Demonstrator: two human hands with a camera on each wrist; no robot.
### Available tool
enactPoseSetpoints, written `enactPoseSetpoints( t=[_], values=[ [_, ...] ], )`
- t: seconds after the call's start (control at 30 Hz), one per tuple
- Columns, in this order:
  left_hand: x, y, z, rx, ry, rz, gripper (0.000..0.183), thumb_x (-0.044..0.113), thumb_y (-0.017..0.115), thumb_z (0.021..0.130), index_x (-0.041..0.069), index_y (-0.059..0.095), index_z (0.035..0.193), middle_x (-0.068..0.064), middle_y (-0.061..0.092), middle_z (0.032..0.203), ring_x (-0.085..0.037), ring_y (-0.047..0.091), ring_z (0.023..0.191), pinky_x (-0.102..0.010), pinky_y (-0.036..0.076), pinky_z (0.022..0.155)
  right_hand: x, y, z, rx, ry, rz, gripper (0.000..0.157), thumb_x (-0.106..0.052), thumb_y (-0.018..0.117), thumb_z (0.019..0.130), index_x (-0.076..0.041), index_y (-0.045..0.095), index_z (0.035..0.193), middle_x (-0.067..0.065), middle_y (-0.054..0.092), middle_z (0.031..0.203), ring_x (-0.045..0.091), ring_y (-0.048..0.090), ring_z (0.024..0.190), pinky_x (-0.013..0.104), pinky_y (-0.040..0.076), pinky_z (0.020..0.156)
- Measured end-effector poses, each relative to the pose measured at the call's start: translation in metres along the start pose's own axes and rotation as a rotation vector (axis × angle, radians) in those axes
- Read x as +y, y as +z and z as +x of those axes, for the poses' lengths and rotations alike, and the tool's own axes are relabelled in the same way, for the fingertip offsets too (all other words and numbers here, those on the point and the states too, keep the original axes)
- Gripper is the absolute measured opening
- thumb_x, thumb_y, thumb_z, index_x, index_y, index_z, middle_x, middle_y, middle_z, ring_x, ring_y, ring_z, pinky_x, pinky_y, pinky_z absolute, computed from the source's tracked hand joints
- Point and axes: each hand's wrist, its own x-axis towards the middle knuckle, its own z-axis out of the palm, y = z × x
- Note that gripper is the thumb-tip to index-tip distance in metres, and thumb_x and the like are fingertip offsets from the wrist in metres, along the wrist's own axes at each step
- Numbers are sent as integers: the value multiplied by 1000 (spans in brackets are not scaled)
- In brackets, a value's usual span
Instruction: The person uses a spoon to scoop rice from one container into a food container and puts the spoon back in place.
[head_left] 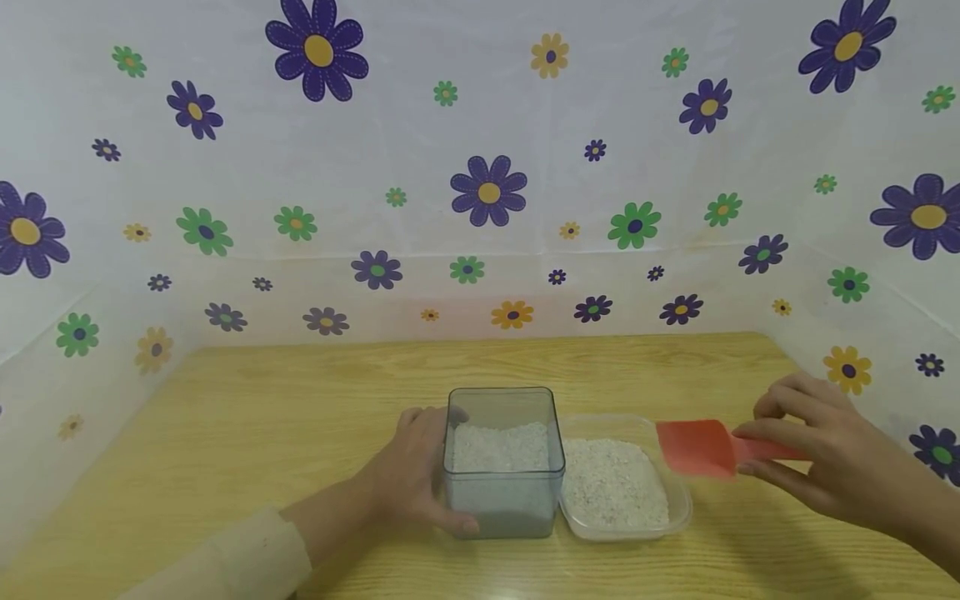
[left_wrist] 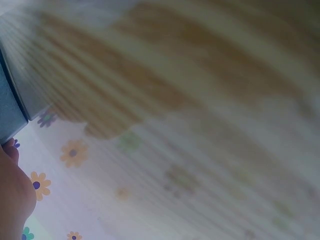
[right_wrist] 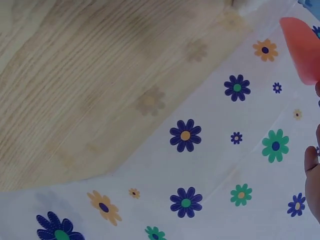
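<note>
While our left hand (head_left: 416, 471) is at the side of the square translucent grey container (head_left: 502, 504), its thumb lies on the front wall and its other fingers go round the left side, so we hold it between them. This container stands upright on the wooden table (head_left: 300, 433), directly to the right of these fingers, and inside it we see pale granules (head_left: 498, 448). With our right hand (head_left: 832, 442) we pinch the handle of a red scoop (head_left: 697, 448); its blade extends to the left of the fingertips and, in the head view, overlaps the right rim of a clear plastic tub (head_left: 680, 508). How high the blade is, we cannot tell. The tub sits between our two hands, just beside the container, with off-white granules (head_left: 615, 487) in it. Beyond the fingers of both hands we see a white flowered cloth (head_left: 420, 137).
</note>
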Motion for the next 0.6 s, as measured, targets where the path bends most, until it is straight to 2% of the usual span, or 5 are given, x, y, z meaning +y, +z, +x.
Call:
enactPoseSetpoints(
  t=[0.17,0.43,0.6],
  values=[
    [-1,1,0,-2,-7,3,116,86,68,62,3,41,138,-7,54,129,-17,50,116,-43,28,100,-5,2,17,70,-25,19,58,-63,45,98,-17,77,85,-12,56,85,9,44,91,27,34,83],
    [-3,1,-1,2,1,16,116,86,69,61,3,40,138,-6,54,127,-17,50,115,-44,28,100,-20,6,50,190,5,94,57,-58,50,99,-7,76,90,-2,63,84,17,48,90,26,32,86],
    [-2,1,-1,0,0,16,115,85,69,61,5,40,138,-5,54,127,-16,50,115,-43,28,100,-32,9,79,179,-47,143,54,-55,50,100,-8,75,93,-3,64,86,15,48,89,25,35,80]
  ],
)
